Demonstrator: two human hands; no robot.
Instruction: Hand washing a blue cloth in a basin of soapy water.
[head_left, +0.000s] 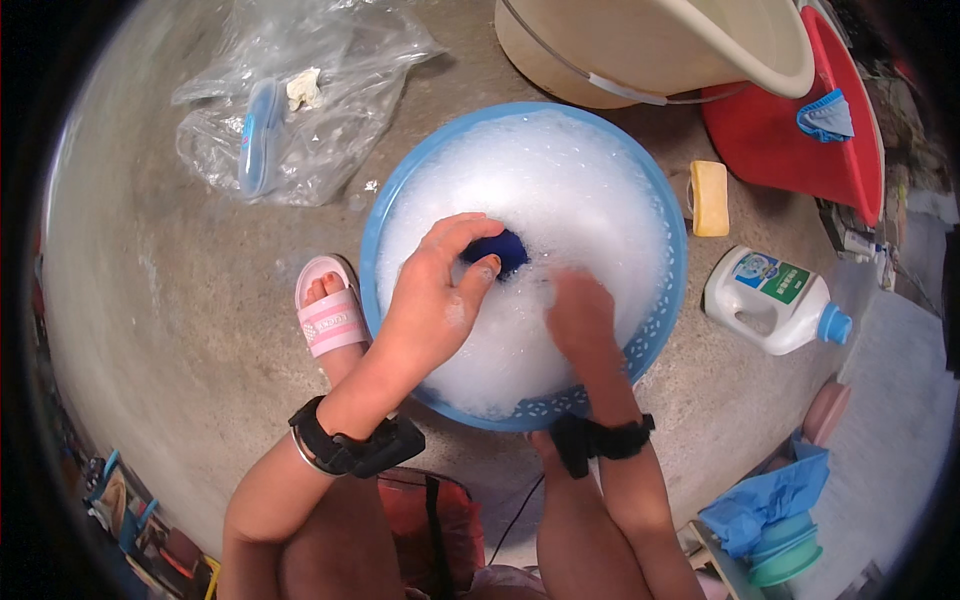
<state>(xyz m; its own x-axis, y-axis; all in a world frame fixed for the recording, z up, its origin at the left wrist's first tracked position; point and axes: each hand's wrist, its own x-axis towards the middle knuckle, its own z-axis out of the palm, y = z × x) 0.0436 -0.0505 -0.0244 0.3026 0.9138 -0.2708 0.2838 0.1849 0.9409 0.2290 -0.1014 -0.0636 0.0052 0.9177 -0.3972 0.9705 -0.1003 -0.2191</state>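
A round blue plastic basin (673, 232) stands before me, filled with thick white suds (555, 172). My left hand (442, 289) is over its middle, thumb and fingers curved around a dark blue item (506, 253), perhaps cloth. Most of that item is hidden by foam and by the hand. Just to the right, my right hand (581, 307) is blurred, with its fingertips at the suds. Whether it holds anything is hidden. Foam clings to the left thumb and the base of that hand.
A yellow soap bar (711, 199) and white detergent jug (769, 300) lie right of the basin. Behind stand a cream bucket (555, 56) and red bucket (787, 142) with a blue cloth (825, 118). A clear plastic bag (337, 127) holding a blue brush-like object (259, 139) lies left.
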